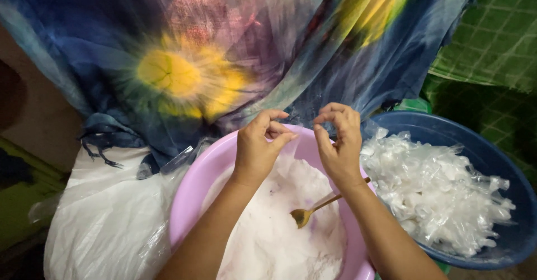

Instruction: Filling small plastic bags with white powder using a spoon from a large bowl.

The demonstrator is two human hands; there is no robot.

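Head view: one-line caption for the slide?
Both hands, left hand and right hand, pinch something thin and clear over a pink basin of white powder with a spoon, beside a blue tub of filled bags.

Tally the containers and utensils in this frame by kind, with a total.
Pink basin: 1
Blue basin: 1
Large white sack: 1
Gold spoon: 1
Total: 4
The small clear packets heaped in the blue basin are too many to count.
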